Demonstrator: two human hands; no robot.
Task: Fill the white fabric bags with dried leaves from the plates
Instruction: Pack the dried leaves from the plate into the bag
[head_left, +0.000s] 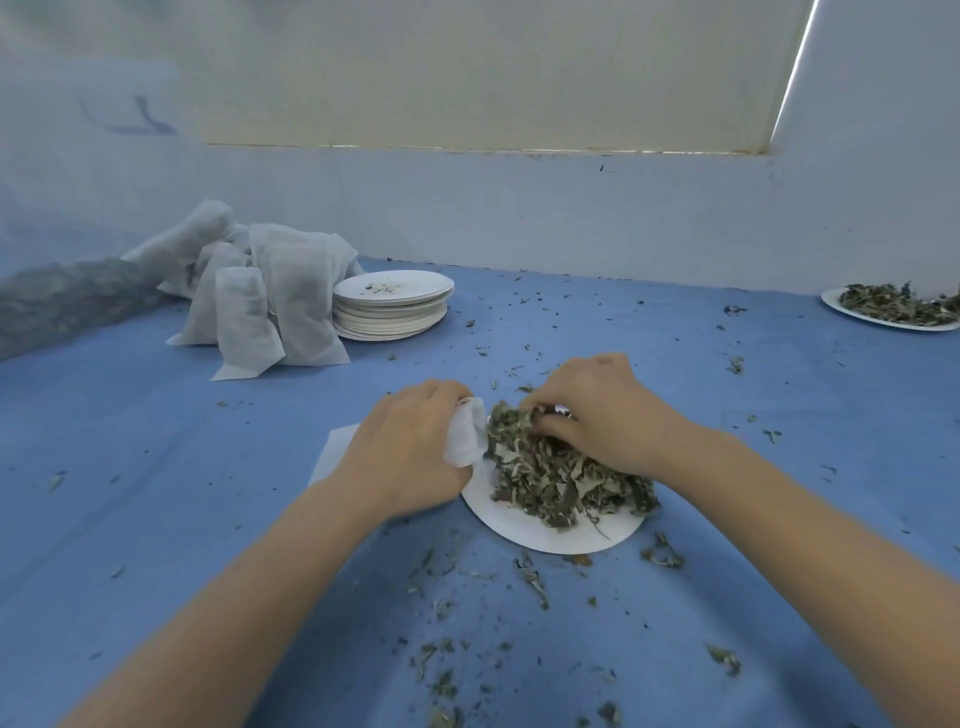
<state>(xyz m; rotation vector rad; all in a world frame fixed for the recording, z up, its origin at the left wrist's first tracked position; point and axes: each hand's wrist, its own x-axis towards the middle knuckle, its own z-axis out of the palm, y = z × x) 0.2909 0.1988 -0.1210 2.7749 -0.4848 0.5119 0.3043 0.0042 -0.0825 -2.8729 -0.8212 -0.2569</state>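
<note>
Take the near plate (524, 525) as your landmark and read the table from its left. Far to its upper left a heap of filled white bags (270, 306) leans against a stack of emptied plates (392, 306), well clear of your work. Just left of the plate your left hand (410, 447) pinches a white fabric bag (465, 436) at its mouth, the bag's flat body running away leftward under the wrist, so its long axis lies roughly across the table with the opening turned toward the plate. That is the relation to mind: the mouth sits right at the left edge of the pile of dried leaves (561, 483), touching or almost touching it, and the leaves must travel leftward into it. Your right hand (597, 415) is on top of the pile, fingers curled down into the leaves around a clump, nearer the load than the left. Nothing stands between clump and opening; I would judge the mouth rather narrow, so spills are likely. Scattered crumbs (530, 577) litter the blue cloth (156, 467) below, and far to the right a second plate of leaves (893, 309) waits.
</note>
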